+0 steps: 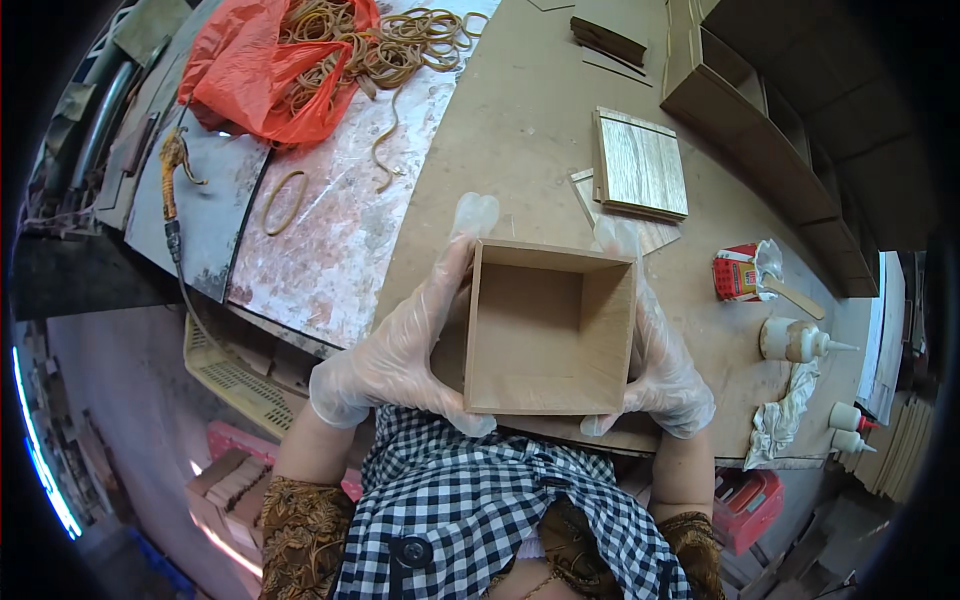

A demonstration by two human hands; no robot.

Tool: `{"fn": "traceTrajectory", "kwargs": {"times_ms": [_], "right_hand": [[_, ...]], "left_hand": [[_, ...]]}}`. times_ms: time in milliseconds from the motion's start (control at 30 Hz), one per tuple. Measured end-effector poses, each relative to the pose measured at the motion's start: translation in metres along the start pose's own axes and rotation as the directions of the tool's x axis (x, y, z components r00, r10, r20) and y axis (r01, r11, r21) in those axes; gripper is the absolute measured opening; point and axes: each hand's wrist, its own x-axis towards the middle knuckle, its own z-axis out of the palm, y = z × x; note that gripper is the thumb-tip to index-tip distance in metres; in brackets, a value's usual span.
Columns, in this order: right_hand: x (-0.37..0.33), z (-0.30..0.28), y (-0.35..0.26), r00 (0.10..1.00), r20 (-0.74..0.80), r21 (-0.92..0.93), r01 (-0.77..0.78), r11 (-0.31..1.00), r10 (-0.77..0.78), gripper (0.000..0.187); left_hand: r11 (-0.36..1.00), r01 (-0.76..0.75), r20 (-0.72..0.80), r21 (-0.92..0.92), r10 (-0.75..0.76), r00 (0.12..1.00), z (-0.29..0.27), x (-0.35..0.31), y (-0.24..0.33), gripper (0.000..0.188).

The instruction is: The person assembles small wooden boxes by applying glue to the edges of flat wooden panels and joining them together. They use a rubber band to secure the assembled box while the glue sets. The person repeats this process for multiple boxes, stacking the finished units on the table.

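The brown tabletop [520, 130] is laid with wooden panels [640, 162]. The stained surface [335, 240] is strewn with rubber bands [410, 55].

Your open-topped box [530, 330] is light brown, thin-walled and nearly square at the mouth, with plain inner faces, a bare interior and visibly squared corners. It sits before your torso, gripped at opposite sides between your left hand [393, 355] and right hand [662, 350]. Its opening faces you; contact beneath cannot be determined.
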Motion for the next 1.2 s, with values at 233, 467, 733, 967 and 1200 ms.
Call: {"fn": "traceTrajectory", "kwargs": {"times_ms": [233, 467, 733, 967, 1200], "right_hand": [[-0.003, 0.007, -0.001, 0.974, -0.016, -0.221, 0.216, 0.951, -0.225, 0.157], [-0.011, 0.011, 0.002, 0.996, -0.004, -0.079, 0.090, 0.993, -0.091, 0.154], [-0.011, 0.011, 0.006, 0.997, 0.014, 0.010, 0.074, 0.997, -0.074, 0.154], [-0.013, 0.008, 0.010, 0.997, -0.050, -0.016, 0.055, 0.998, -0.055, 0.157], [-0.010, 0.009, 0.011, 0.996, -0.072, -0.058, 0.055, 0.997, -0.059, 0.161]], "left_hand": [[0.997, -0.002, -0.043, -0.080, -0.002, 0.999, 0.007, -0.002, 0.004, 0.152], [0.937, 0.037, -0.047, -0.346, -0.057, 0.997, 0.014, -0.004, 0.002, 0.145], [0.978, 0.018, -0.022, -0.210, -0.023, 0.999, 0.009, -0.005, -0.002, 0.145], [0.999, 0.008, -0.020, -0.042, -0.009, 1.000, 0.005, -0.005, -0.001, 0.149], [0.971, -0.180, -0.131, -0.156, 0.161, 0.978, 0.015, -0.001, -0.012, 0.148]]}}
